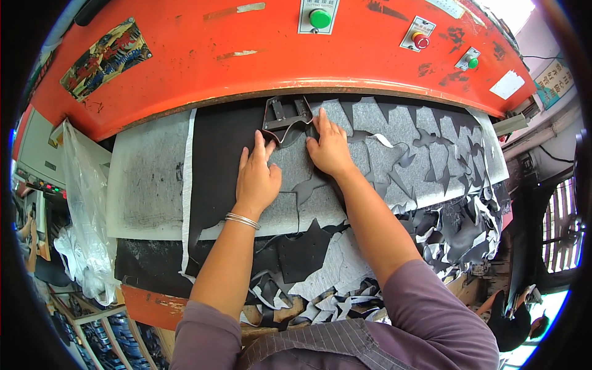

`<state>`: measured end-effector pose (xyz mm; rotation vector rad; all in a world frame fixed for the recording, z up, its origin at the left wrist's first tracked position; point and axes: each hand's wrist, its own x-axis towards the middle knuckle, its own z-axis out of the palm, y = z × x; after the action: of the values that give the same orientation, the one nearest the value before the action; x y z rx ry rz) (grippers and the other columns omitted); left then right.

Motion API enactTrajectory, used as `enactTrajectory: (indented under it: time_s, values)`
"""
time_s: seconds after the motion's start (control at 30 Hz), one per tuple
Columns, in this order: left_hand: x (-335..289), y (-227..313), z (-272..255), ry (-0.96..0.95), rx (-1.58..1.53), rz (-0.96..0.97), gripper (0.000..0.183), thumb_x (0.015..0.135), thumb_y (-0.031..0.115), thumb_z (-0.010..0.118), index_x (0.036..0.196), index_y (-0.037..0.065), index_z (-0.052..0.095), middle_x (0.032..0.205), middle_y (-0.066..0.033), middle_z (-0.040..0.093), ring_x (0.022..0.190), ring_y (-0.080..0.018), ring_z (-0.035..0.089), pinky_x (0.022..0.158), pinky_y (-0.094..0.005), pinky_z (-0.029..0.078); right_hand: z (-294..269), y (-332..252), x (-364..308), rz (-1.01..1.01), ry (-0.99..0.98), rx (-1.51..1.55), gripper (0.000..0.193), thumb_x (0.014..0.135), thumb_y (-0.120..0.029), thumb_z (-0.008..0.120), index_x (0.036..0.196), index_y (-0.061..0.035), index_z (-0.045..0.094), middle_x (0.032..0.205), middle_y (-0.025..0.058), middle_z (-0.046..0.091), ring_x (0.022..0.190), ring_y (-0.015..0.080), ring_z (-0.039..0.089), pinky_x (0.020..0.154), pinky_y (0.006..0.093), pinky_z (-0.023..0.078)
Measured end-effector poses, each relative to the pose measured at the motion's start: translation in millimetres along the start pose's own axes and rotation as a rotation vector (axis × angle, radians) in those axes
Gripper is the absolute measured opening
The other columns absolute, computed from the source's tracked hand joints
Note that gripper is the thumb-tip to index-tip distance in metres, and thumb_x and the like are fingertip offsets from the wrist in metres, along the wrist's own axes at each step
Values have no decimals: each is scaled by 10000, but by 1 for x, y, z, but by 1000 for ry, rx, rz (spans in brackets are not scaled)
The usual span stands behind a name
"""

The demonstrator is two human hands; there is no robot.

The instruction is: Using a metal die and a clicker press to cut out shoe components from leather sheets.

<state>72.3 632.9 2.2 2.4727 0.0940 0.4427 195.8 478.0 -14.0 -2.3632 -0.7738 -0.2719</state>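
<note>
Nearest, lower edge of the frame: pinstriped apron [336,342] and two purple sleeves [431,305]. Just beyond, lower centre to right: heaped black and pale offcuts [456,231], curled and overlapping.

Mid-frame: left hand [258,179], thin bangles [242,220] at its wrist. Its fingers [259,137] are extended and spread, tips against the lower left rim of a metal cutting die [288,122]. Right hand [332,150]: fingers [322,119] likewise extended along the die's right side, thumb apart; neither hand is clenched. The die lies at upper centre, between the hands, just in front of the press.

Left of the die: black sheet [214,154] with a white edge strip [187,179], spread on the pale, marked desk [145,172]. Right of it: grey area with jagged dark remnants [441,160]; layers overlap, so which is uppermost is hard to judge.

Left of the frame: clear plastic bag [86,203] hanging.

Behind, across the top: orange press beam [277,61], paint scuffed, carrying a large green button [320,18], a red button [420,41] and a smaller green button [473,63].

Farthest, lower right: another person [512,324] in dark clothing.
</note>
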Motion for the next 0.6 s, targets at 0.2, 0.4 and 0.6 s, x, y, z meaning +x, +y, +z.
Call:
enactTrajectory:
  time_s: [0.2,0.4,0.6]
  values:
    - [6,-2,4,152,-102,-121,741,789,35,487,1425,-95,128,1315,-163,531,1271,-327,419,1123,-431,237,-1,-6,-3,9,77,-3,746,766,-141,584,1366,147,248,1222,137,593,1150,324,506,1037,441,307]
    - [19,-10,-2,36,89,-166,768,801,69,469,1441,-85,75,1403,-178,447,1332,-275,376,1137,-439,183,1,-5,-3,10,76,54,754,768,-147,588,1364,152,236,1178,112,634,1149,317,509,1038,445,301]
    - [22,-14,-4,-41,104,-106,768,803,67,466,1450,-74,76,1419,-171,430,1356,-253,345,1146,-430,168,-1,-3,1,4,54,10,750,778,-159,586,1367,147,238,1195,132,618,1160,315,505,1039,443,296]
